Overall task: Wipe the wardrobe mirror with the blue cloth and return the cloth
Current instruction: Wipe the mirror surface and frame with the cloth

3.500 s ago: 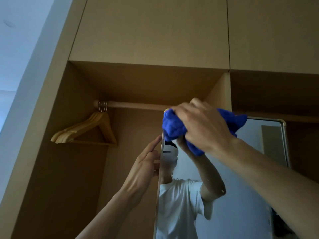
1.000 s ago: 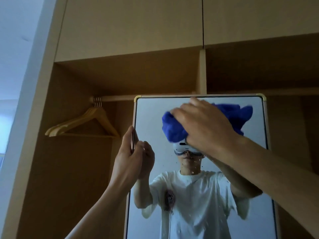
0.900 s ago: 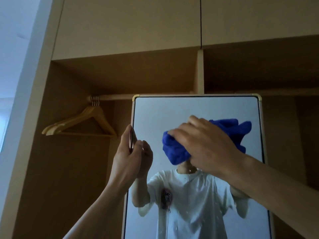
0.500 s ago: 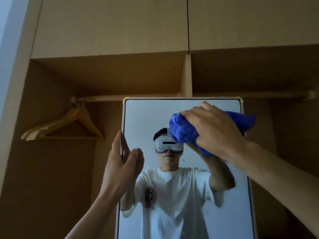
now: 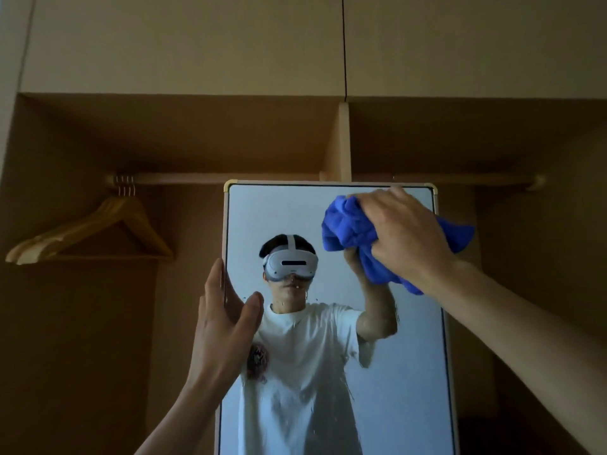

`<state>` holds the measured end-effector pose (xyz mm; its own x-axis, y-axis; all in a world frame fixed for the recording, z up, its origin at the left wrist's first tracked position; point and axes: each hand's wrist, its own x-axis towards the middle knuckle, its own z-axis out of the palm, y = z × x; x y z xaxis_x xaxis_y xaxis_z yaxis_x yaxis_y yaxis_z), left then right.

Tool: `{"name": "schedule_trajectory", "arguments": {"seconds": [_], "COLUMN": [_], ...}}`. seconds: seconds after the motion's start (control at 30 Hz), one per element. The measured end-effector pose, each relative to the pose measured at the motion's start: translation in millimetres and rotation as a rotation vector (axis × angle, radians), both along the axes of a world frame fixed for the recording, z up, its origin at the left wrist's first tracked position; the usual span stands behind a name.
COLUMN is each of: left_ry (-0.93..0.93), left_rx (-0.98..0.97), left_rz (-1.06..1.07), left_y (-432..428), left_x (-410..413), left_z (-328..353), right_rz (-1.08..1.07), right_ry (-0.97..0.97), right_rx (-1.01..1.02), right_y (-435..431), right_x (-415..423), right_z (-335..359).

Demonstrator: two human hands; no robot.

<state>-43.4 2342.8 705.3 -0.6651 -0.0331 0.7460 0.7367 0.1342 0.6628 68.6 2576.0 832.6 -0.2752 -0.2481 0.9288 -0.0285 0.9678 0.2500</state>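
The tall wardrobe mirror (image 5: 282, 211) with a pale frame faces me in the middle of the view. My right hand (image 5: 405, 236) grips the bunched blue cloth (image 5: 349, 231) and presses it on the glass near the mirror's upper right corner. My left hand (image 5: 225, 320) holds the mirror's left edge, fingers straight up along the frame and thumb on the glass. Small water drops dot the glass below the cloth. The mirror reflects a person in a white shirt.
An open wooden wardrobe surrounds the mirror. A hanging rail (image 5: 262, 178) runs behind the mirror's top, with several wooden hangers (image 5: 98, 231) at its left end. A vertical divider (image 5: 343, 142) stands above the mirror. Closed upper doors fill the top.
The mirror swung from edge-on to facing me. My right hand with the cloth wiped down and then up to the right, now near the upper right corner. My left hand stays on the left edge.
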Motion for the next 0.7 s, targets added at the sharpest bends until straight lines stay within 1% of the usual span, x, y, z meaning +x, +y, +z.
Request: {"name": "schedule_trajectory", "arguments": {"seconds": [0.13,0.2,0.3,0.4,0.5,0.57,0.7], "left_ry": [0.015,0.011,-0.009,-0.038,-0.027,-0.012,-0.011], "left_rx": [0.004,0.009,0.032,0.043,0.052,0.054,0.058], "left_rz": [0.002,0.015,0.049,0.076,0.121,0.155,0.206], "left_y": [2.0,5.0,9.6,16.1,22.0,24.5,26.6], "left_x": [-3.6,-4.6,-3.7,-2.8,-1.9,-2.3,-6.5], "left_z": [-2.2,-2.2,0.9,8.1,12.0,10.4,8.4], "right_rz": [0.109,0.091,0.069,-0.022,-0.059,-0.055,0.035], "right_ry": [-0.112,-0.148,-0.153,-0.028,0.068,0.048,-0.113], "right_rx": [0.125,0.174,0.174,0.083,-0.025,-0.022,0.122], "right_y": [-0.4,5.3,13.2,27.6,42.7,39.5,35.0], "right_x": [-0.2,-0.4,-0.8,0.4,6.3,9.5,12.1], "right_z": [-59.4,-73.6,-58.2,-15.7,16.2,9.0,-54.3]}}
